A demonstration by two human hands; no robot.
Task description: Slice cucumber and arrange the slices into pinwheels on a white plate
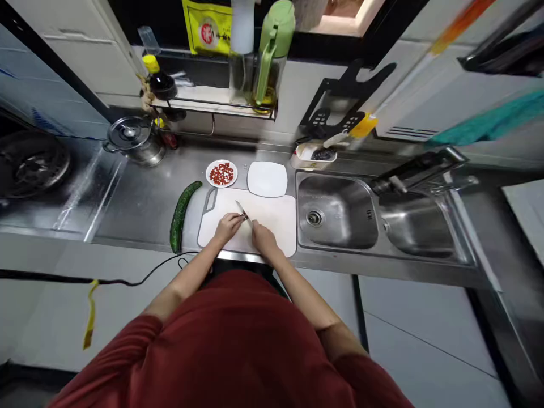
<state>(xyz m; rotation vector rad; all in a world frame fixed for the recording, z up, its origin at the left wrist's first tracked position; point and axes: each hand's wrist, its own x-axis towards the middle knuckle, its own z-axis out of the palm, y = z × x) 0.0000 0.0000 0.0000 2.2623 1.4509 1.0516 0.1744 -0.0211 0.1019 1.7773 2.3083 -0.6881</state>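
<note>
1. The right hand (264, 239) is closed round the handle end of a knife (243, 212), whose blade slants away over the white cutting board (272, 218).
2. The left hand (228, 228) has its fingers bent together beside the blade — whether they pinch anything small, I cannot tell.
3. The knife looks light and stiff, with a thin blade; the handle is the place to grip, fingertips tucked clear of the edge.
4. The board lies flat on the steel desk (142, 207), likely rigid and perhaps slick when wet; its grey corner handle suits a grasp.
5. Left of it rests a long green cucumber (180, 215) — probably firm but snappable, best held round the middle.
6. Beyond the board sit a round plate (208, 173) of red pieces and a squarish white plate (267, 179), both probably smooth and breakable, best held by the rims.
</note>
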